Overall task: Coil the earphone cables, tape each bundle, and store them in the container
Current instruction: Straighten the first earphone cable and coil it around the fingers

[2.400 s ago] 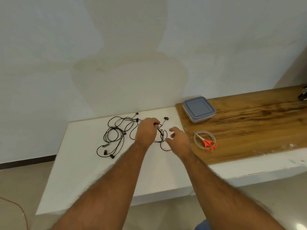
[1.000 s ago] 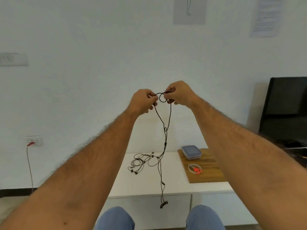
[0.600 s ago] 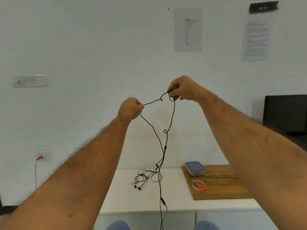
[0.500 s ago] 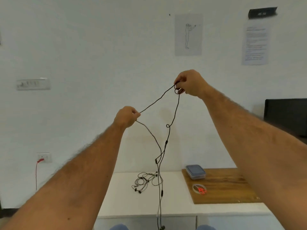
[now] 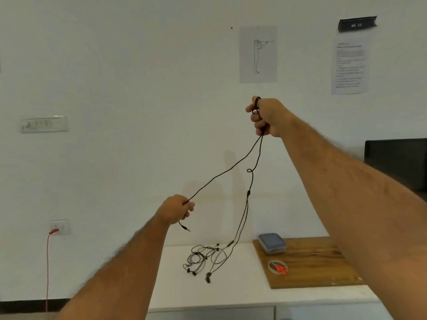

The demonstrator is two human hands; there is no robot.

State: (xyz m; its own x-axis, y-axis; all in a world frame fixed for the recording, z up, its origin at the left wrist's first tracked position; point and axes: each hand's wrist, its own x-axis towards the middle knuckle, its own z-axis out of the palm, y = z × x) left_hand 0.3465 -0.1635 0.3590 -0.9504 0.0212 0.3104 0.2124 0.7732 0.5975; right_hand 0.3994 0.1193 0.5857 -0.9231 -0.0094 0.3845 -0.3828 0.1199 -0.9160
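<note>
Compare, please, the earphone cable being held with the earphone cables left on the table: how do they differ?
The held cable is lifted and stretched between the left hand and the higher right hand; the table cables lie untouched in a loose tangle. The held one hangs mostly straight, the others loop. All are thin and black.

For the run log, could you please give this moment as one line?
stage: coiling | right hand: grips cable | left hand: holds plug end | container: lid on
</note>
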